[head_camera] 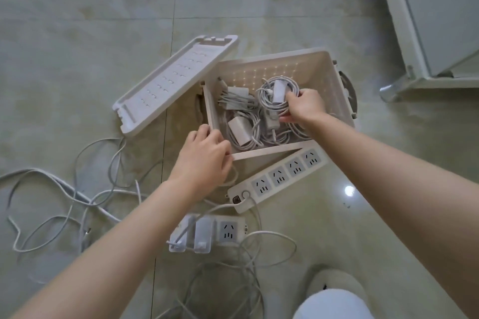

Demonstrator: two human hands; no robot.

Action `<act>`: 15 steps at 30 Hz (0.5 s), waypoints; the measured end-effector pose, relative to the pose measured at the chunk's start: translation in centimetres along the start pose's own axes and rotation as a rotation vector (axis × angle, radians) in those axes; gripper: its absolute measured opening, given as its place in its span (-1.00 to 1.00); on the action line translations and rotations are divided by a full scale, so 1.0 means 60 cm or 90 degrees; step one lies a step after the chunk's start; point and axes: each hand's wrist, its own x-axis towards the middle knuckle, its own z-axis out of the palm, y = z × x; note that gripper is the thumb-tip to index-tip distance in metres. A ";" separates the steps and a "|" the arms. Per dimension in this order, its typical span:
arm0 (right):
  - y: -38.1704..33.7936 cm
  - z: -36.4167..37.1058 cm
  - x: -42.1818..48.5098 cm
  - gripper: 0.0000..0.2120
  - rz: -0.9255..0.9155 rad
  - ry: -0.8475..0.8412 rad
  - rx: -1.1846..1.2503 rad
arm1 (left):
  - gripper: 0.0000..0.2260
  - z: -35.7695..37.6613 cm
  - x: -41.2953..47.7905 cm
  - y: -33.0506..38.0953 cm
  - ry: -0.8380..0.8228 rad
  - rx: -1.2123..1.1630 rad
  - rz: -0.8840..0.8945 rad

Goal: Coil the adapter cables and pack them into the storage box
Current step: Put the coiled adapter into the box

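A white storage box (318,70) stands open on the tiled floor. Inside it my right hand (304,107) grips a coiled white cable with its adapter (278,93). Two other white adapters with coiled cables lie in the box, one at the back left (237,98) and one at the front (239,131). My left hand (204,153) holds the box's near left corner, fingers curled over the rim. Loose white cables (77,189) sprawl on the floor to the left.
The box lid (171,83) leans against the box's left side. A long power strip (277,179) lies in front of the box, and a short strip with plugged adapters (207,233) nearer me. Tangled cords (228,287) lie below. A white furniture frame (404,33) fills the upper right.
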 end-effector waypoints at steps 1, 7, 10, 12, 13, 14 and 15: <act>-0.002 0.004 0.014 -0.79 0.026 0.010 0.049 | -0.66 0.001 0.001 -0.001 0.014 0.006 0.007; -0.008 0.024 0.040 -0.71 0.096 -0.034 0.175 | -0.84 0.010 0.006 -0.003 0.079 0.003 0.041; -0.005 0.032 0.041 -0.67 0.035 0.059 -0.033 | -0.85 0.012 0.004 -0.001 0.098 -0.023 0.040; -0.002 0.032 0.033 -0.58 -0.030 0.134 -0.150 | -0.85 0.012 0.001 0.000 0.110 -0.039 0.040; 0.003 0.033 0.027 -0.54 -0.063 0.149 -0.169 | -0.86 0.012 0.000 0.001 0.112 -0.043 0.037; 0.011 0.033 0.023 -0.53 -0.098 0.150 -0.184 | -0.86 0.013 -0.001 0.001 0.116 -0.045 0.036; 0.018 0.034 0.017 -0.51 -0.123 0.140 -0.198 | -0.86 0.014 -0.001 0.002 0.120 -0.047 0.033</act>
